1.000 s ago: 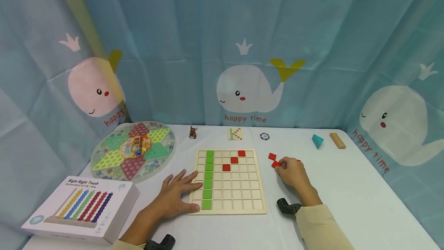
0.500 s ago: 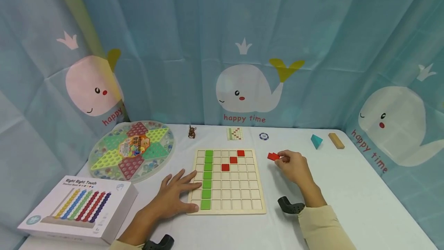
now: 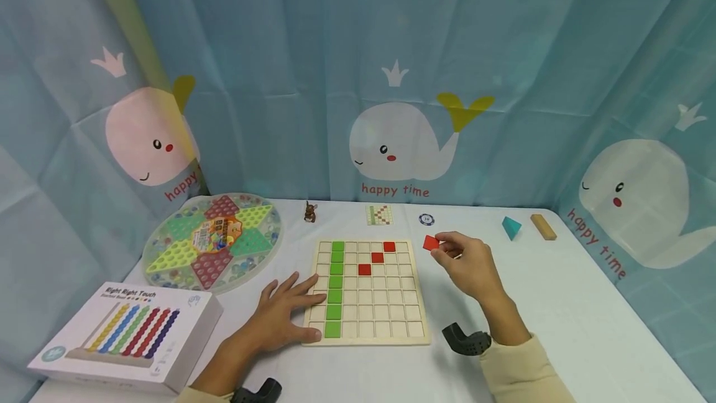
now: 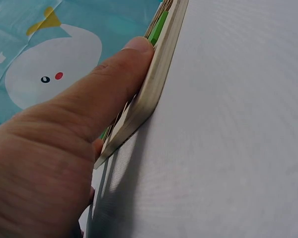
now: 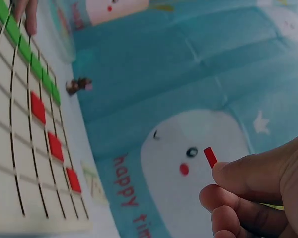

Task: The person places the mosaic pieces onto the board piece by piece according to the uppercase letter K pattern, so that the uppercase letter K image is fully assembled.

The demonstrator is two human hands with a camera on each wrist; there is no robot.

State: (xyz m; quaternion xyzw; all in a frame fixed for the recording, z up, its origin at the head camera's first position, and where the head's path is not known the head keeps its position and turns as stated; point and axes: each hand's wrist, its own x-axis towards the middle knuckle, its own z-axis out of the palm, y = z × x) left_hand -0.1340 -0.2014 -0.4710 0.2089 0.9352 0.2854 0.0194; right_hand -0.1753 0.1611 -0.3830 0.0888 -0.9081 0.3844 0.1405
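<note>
A pale wooden grid board [image 3: 382, 313] lies on the white table. Green square tiles [image 3: 335, 282] fill one column near its left side, and three red tiles [image 3: 377, 258] form a diagonal at the upper right. My left hand [image 3: 282, 321] rests on the board's left edge with fingers spread; in the left wrist view the thumb [image 4: 104, 89] presses the board's rim. To the right of the board, my right hand [image 3: 472, 269] pinches a red square tile [image 3: 431, 242] between thumb and fingers, raised off the table. Whether the curled fingers hide more tiles, I cannot tell.
Behind the board lie a small pattern card [image 3: 380, 215], a round chip [image 3: 427, 219] and a brown animal figurine [image 3: 310, 212]. A teal pyramid [image 3: 511, 227] and wooden block [image 3: 544, 227] sit back right. At left are a Chinese checkers board [image 3: 215, 241] and white box [image 3: 128, 334].
My right hand has picked red tiles off the table and lifted one up and slightly left. The loose red tiles beside it no longer show. My left hand has stayed put.
</note>
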